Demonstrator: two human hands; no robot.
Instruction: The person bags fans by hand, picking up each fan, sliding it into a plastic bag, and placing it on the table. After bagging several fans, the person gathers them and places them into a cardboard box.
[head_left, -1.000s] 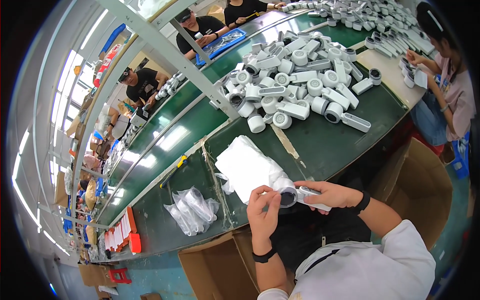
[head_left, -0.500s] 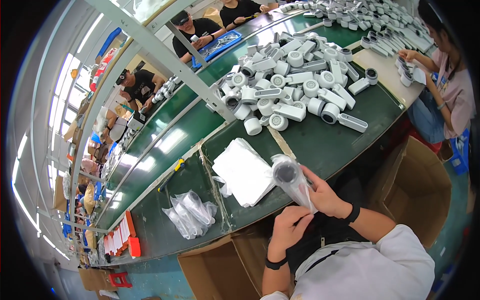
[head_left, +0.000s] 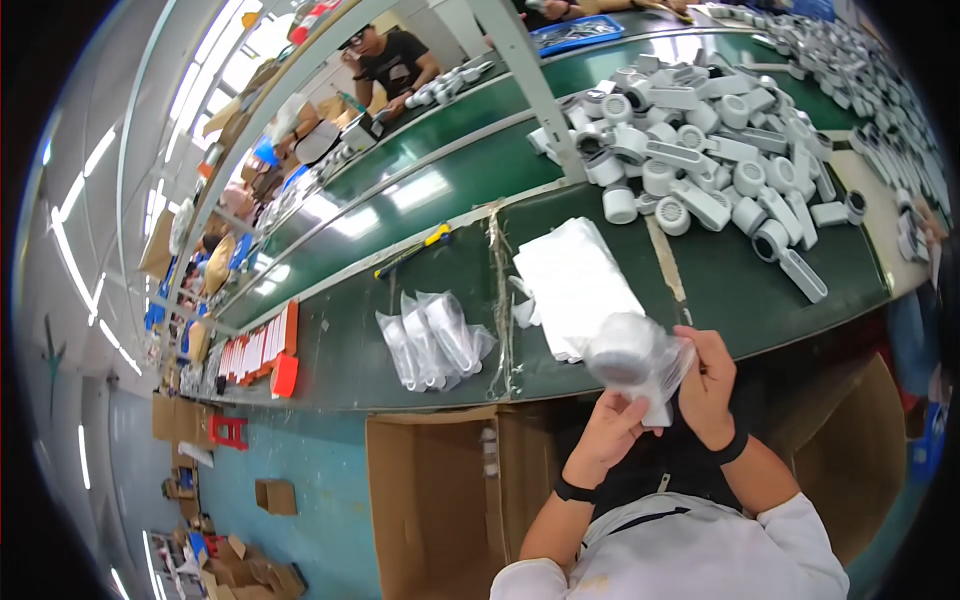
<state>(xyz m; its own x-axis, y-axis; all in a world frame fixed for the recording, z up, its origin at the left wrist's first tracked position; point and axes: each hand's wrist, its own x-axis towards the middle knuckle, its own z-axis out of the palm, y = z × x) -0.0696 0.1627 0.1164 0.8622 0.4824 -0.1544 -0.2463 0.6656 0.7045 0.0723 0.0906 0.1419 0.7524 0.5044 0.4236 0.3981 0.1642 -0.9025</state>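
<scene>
A white handheld fan-like device [head_left: 622, 352] with a round head is partly inside a clear plastic bag [head_left: 672, 370], just over the near table edge. My left hand [head_left: 615, 428] is closed around the lower end of its handle. On the bag's right side, the fingers of my right hand [head_left: 708, 385] pinch the loose plastic. The device's head is smeared by motion. Beneath and behind it lies a stack of white sheets or bags [head_left: 575, 280]. Several bagged devices [head_left: 430, 340] lie side by side to the left.
A large heap of unbagged devices [head_left: 700, 150] covers the table at the right. A yellow-handled cutter [head_left: 415, 250] lies behind the bagged ones. Open cardboard boxes [head_left: 435, 500] stand below the table edge. A metal post [head_left: 540, 90] rises beyond. Co-workers [head_left: 395, 65] sit across the line.
The view has swung left. My left hand has gone from the bag's lower end to gripping the handle. My right hand has shifted from around the device to the bag's side.
</scene>
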